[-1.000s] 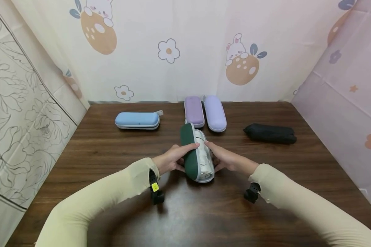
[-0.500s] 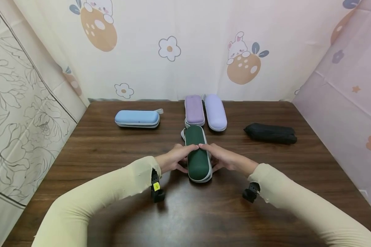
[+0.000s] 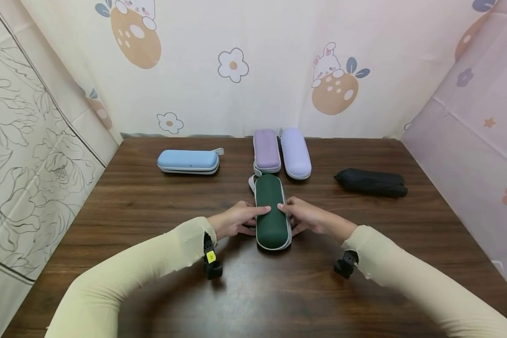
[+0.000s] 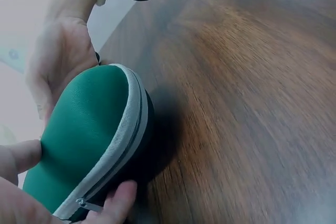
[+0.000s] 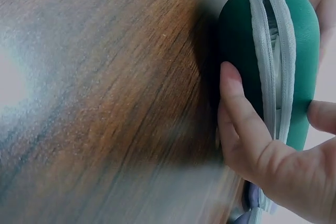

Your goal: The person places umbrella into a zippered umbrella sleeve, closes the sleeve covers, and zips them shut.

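Lengthwise, the green case (image 3: 272, 212) runs straight away from the person; left hand (image 3: 235, 220) and right hand (image 3: 306, 217) grip its opposite long sides, equally near.

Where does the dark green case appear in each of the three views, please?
Head: the dark green case lies at table centre, between the left hand and the right hand.
Left wrist: it fills the lower left, its grey zipper edge facing the table.
Right wrist: it stands at the upper right, with its zipper seam slightly open.
Shared landmark: the grey zipper band along the case, and the brown wooden table.
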Motion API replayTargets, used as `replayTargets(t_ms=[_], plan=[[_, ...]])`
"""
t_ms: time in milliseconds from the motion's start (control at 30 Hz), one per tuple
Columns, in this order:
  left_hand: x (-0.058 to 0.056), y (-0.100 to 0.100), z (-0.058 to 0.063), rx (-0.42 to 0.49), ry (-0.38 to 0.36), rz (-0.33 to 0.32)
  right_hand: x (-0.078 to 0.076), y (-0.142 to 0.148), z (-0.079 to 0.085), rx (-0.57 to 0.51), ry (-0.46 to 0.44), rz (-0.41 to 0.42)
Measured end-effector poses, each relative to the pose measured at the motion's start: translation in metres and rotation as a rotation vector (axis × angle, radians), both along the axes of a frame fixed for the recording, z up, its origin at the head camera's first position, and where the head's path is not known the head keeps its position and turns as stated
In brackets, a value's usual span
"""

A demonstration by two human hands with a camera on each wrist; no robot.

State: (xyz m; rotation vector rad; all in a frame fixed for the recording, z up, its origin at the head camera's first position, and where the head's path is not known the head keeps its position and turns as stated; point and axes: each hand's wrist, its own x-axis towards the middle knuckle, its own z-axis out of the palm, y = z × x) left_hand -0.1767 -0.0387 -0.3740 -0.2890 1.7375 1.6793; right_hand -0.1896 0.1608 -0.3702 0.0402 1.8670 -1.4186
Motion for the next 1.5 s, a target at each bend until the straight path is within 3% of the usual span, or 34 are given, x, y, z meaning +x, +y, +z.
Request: replayTargets(t_ms=[400,767,1033,1200,1300,1367,1500], plan=[[-0.002,0.01,-0.006,0.076,-0.034,-0.002,0.004,0.002,0.005,0.03,0.083,0.11],[-0.008,0.005,0.013,0.203,-0.033,0.053,0.0,0.001,0.043,0.05,0.162,0.166],[-0.008,0.005,0.022,0.275,-0.066,0.097,0.0,-0.001,0.056,0.062,0.189,0.198],[-0.006,0.008,0.021,0.344,-0.09,0.178,-0.002,-0.001,0.059,0.043,0.19,0.212],[-0.004,0.011,0.022,0.398,-0.103,0.254,-0.004,0.001,0.059,0.056,0.24,0.202],[-0.003,0.013,0.023,0.44,-0.108,0.32,-0.004,0.003,0.059,0.099,0.318,0.184],[0.0,0.017,0.027,0.511,-0.099,0.456,-0.002,0.005,0.061,0.279,0.563,0.164]])
